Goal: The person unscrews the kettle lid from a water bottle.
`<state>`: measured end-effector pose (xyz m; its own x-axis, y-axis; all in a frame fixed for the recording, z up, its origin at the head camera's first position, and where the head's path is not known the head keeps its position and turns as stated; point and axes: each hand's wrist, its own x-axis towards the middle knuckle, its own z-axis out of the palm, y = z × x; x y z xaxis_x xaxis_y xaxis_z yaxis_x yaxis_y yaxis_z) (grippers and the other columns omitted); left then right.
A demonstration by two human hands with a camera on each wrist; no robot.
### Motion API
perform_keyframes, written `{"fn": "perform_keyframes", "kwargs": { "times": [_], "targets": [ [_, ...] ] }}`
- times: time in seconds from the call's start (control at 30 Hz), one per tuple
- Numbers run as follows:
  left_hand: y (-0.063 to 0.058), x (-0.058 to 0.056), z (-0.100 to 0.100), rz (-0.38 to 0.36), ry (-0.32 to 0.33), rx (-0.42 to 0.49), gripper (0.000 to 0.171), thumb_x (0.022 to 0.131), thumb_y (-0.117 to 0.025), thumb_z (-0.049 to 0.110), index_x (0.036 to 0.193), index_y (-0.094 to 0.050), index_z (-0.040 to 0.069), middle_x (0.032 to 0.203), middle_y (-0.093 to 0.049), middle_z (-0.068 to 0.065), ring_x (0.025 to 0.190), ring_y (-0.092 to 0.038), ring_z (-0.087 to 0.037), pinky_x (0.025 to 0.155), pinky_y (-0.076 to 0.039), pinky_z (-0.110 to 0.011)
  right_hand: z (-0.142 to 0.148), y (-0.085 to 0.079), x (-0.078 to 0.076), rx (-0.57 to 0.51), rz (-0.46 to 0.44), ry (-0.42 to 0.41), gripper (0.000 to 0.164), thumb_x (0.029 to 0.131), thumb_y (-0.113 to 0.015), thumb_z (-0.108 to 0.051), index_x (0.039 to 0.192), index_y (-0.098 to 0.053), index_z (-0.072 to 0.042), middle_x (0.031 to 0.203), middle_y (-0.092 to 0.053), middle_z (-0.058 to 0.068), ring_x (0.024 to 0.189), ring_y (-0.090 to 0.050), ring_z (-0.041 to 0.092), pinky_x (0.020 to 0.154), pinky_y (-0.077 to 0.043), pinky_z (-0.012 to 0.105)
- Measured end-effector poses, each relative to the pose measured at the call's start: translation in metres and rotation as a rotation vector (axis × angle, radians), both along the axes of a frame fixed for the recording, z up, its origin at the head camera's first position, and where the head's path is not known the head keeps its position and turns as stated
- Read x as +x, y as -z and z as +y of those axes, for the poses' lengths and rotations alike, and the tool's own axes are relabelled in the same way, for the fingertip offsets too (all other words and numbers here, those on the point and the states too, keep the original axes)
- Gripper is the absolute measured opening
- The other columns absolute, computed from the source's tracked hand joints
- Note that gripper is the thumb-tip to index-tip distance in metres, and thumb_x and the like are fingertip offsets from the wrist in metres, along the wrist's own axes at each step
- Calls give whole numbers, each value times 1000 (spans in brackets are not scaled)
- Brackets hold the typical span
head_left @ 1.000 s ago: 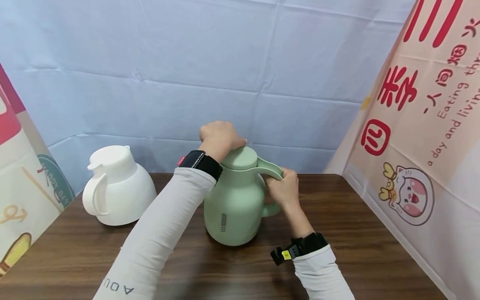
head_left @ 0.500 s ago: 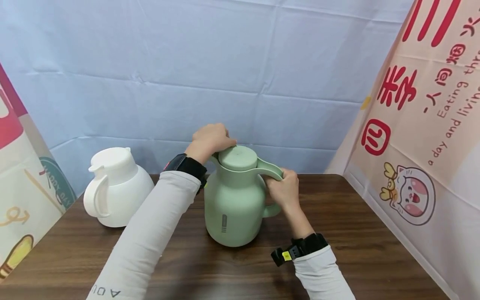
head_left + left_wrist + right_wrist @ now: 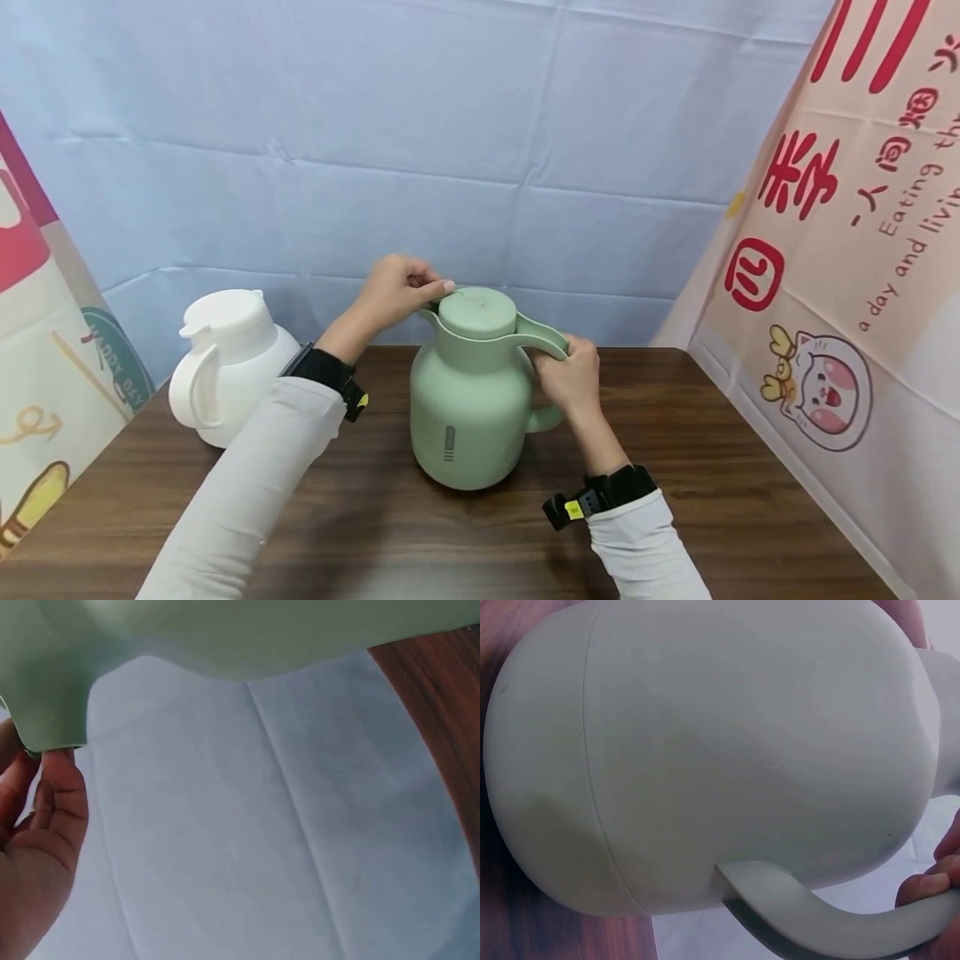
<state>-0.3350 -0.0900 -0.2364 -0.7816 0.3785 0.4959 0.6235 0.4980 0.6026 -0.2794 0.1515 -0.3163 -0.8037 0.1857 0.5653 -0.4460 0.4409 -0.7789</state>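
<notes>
Gripping, item one: your right hand (image 3: 567, 375), closed firmly round the upper part of the handle (image 3: 840, 930) of the green jug (image 3: 468, 408), on the jug's right side as you face it. Item two: your left hand (image 3: 393, 292), at the jug's upper left, fingers bent and tips touching the spout (image 3: 56, 720) beside the lid (image 3: 477, 313); whether you pinch the spout's lip or merely touch it, you cannot tell from these views.

Green jug: upright on the dark wood-grain table (image 3: 420, 542), lid seated on top, small dark marking low on its front. White jug (image 3: 238, 367): upright, left of the green jug and apart from it, partly behind your left forearm, its handle facing left.

Worn by you: white sleeves and black wrist straps. Surrounds: pale blue cloth (image 3: 375, 125) behind the green jug; printed cloth (image 3: 817, 250) to its right, red lettering and a cartoon cat.
</notes>
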Motion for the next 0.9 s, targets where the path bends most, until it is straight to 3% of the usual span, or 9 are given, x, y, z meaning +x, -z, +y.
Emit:
{"fn": "perform_keyframes", "kwargs": {
  "times": [0.2, 0.37, 0.63, 0.9],
  "targets": [
    [15, 3, -11, 194, 101, 129, 10, 84, -70, 14, 81, -72, 5, 73, -65, -1, 63, -59, -13, 59, -47, -31, 0, 1, 0, -9, 8, 0, 47, 78, -65, -8, 46, -30, -11, 40, -24, -5, 37, -20, 13, 40, -21, 27],
    [25, 12, -13, 339, 136, 188, 5, 83, -71, 11, 80, -73, 7, 80, -67, 0, 73, -60, -12, 61, -48, -29, 0, 0, 0, -10, 9, 1, 49, 78, -67, -9, 46, -31, -11, 41, -24, -5, 38, -20, 13, 40, -20, 27],
    [30, 25, -8, 603, 149, 144, 4, 75, -73, 4, 75, -71, 7, 83, -67, -4, 77, -62, -15, 63, -48, -29, 0, 0, 0, -2, 17, 10, 49, 78, -69, -10, 46, -31, -10, 41, -25, -5, 39, -21, 13, 41, -21, 27],
    [28, 39, 1, 684, 250, 88, 6, 75, -69, 4, 81, -68, 6, 85, -63, -3, 75, -59, -13, 65, -48, -29, 0, 1, -2, 6, 34, 10, 49, 78, -67, -9, 45, -31, -11, 41, -24, -5, 39, -19, 13, 41, -19, 26]
  ]
}}
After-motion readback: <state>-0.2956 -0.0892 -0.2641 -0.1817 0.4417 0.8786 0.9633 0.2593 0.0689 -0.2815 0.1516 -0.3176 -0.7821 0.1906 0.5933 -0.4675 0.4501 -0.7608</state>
